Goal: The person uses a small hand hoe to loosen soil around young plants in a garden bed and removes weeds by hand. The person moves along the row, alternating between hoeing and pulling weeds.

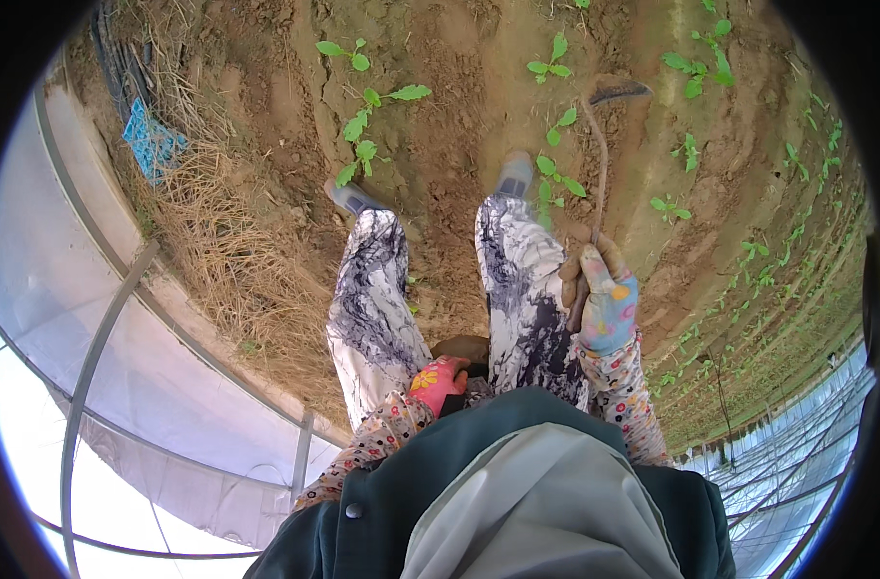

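My right hand (600,289), in a soiled glove with coloured spots, grips the lower end of a long-handled hoe (600,166). Its thin, bent handle runs away from me to a dark curved blade (619,92) close to the soil, between rows of young leafy seedlings (548,66). My left hand (438,382), in a pink glove with a yellow flower, rests low between my thighs, near a brown rounded thing; its fingers are partly hidden, so whether it holds anything is unclear. Seedlings (364,130) also stand just beyond my left shoe (353,197).
Another seedling (552,192) grows beside my right shoe (515,174). Dry straw (230,268) lies at left, with a blue net-like bundle (152,141) and black hoses (121,58). A greenhouse frame (92,347) with film curves along the left. More plant rows (765,268) run at right.
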Available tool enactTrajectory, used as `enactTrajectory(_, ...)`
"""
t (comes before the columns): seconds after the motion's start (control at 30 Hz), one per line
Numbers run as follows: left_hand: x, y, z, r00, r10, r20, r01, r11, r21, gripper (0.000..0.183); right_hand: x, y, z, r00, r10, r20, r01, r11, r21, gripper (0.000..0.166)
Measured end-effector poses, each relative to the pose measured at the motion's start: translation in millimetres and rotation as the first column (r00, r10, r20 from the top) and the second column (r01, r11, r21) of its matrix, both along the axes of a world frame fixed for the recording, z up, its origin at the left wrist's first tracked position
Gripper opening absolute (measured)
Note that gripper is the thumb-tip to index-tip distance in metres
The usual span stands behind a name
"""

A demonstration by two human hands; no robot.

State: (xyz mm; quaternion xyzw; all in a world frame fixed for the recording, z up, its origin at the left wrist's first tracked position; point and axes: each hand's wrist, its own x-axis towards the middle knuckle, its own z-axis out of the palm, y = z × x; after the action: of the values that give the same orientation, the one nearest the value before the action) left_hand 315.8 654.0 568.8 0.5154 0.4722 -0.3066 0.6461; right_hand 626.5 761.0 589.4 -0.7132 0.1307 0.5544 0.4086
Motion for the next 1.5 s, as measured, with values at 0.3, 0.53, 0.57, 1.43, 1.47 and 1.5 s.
enactTrajectory(0.3,-46,-2,-118,0.905,-0.426,0.013,0.423,0.900,0.108,0.043,-29,58,-115,0.999,0.034,0.022,-0.036,0.990,0.135,0.035)
enactTrajectory(0.53,-58,37,-232,0.803,-0.577,0.153,0.596,0.781,-0.185,0.041,-44,74,-197,0.994,-0.073,-0.080,0.085,0.985,0.149,0.032)
enactTrajectory(0.57,-54,42,-247,0.785,-0.597,0.167,0.619,0.765,-0.175,0.041,-44,72,-201,0.989,-0.105,-0.106,0.118,0.986,0.119,0.032)
enactTrajectory(1.43,7,139,-312,0.538,-0.835,0.114,0.505,0.428,0.749,0.043,-131,10,-145,0.851,-0.524,0.028,0.325,0.569,0.756,0.041)
enactTrajectory(1.47,2,154,-286,0.606,-0.787,0.117,0.414,0.437,0.799,0.042,-129,9,-145,0.858,-0.514,0.024,0.324,0.576,0.751,0.041)
enactTrajectory(1.5,-9,168,-259,0.675,-0.725,0.136,0.272,0.416,0.868,0.043,-129,6,-143,0.857,-0.516,0.016,0.334,0.578,0.745,0.041)
